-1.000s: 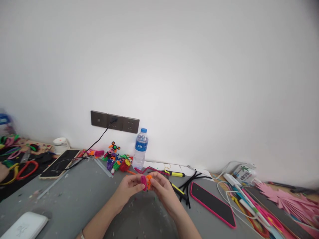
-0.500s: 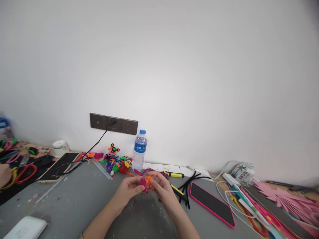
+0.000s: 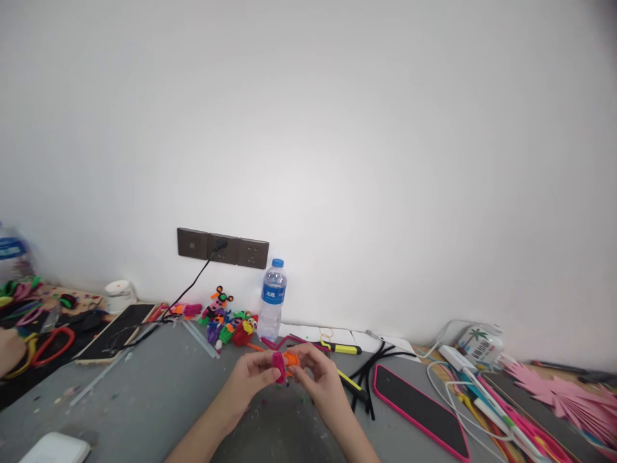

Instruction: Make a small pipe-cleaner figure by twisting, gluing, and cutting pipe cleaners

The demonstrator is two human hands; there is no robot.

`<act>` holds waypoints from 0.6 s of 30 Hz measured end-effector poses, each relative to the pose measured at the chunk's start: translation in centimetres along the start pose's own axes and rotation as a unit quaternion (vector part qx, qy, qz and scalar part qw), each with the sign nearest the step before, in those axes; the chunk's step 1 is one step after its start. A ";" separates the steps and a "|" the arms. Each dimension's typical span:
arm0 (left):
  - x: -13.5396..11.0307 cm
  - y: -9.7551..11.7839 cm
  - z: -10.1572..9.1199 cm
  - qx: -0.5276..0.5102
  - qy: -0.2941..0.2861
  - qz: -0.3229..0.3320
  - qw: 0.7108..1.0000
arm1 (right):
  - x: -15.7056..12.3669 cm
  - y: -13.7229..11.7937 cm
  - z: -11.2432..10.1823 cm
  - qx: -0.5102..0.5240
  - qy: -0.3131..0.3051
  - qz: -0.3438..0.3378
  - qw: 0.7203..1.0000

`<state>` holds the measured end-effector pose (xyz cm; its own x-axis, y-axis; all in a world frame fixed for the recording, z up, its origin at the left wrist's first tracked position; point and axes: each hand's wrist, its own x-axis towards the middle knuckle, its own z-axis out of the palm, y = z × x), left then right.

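Just above the grey tabletop [image 3: 159, 392], both hands hold one small craft piece of fuzzy pipe cleaner. My left hand [image 3: 243, 384] pinches its magenta bundle [image 3: 278, 368] between thumb and fingers. On the other side, my right hand [image 3: 319, 376] has thumb and fingertips closed on the orange pipe-cleaner part [image 3: 291, 361], which touches the magenta one. The fingers partly hide how the two are joined. Behind the hands stand several finished pipe-cleaner figures [image 3: 225, 323] and a water bottle [image 3: 272, 302]. Loose magenta pipe cleaner lies by the bottle.
At right lie black pipe cleaners [image 3: 369, 373], yellow cutters [image 3: 344, 348], a pink-cased phone [image 3: 419, 411] and white cables. Another phone [image 3: 116, 333] rests at left, near red-handled scissors [image 3: 55, 346] and another person's hand [image 3: 10, 352]. Glue sticks [image 3: 101, 378] lie nearby.
The camera view has shifted slightly, so the table's things sit a little lower. The orange part shows a bit more between my fingers; both hands keep their hold.
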<state>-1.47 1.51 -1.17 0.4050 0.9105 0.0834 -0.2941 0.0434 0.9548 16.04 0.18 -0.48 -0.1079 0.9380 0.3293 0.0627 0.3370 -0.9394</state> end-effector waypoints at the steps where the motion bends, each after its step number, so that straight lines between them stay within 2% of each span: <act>1: 0.0 0.0 0.0 -0.003 0.000 -0.002 1.000 | 0.0 0.0 -0.1 -0.019 0.005 -0.009 1.000; 6: -0.1 0.4 0.3 -0.030 0.008 -0.024 0.999 | 0.0 0.0 -0.3 -0.106 0.028 -0.068 0.992; 11: -0.2 0.8 0.6 -0.047 0.013 -0.037 0.998 | 0.0 -0.2 -0.2 -0.139 0.044 -0.135 0.980; 14: -0.3 0.8 0.5 -0.059 0.003 -0.042 0.997 | -0.1 -0.3 -0.2 -0.135 0.043 -0.139 0.980; 18: -0.4 1.0 0.5 -0.056 0.007 -0.034 0.998 | -0.3 -0.3 -0.2 -0.112 0.052 -0.111 0.986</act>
<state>-1.49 1.00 -0.10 0.4146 0.9099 0.0153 -0.3621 0.1495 0.9201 16.29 -0.15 -0.23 -0.0420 0.8383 0.5436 0.2671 0.5337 -0.8024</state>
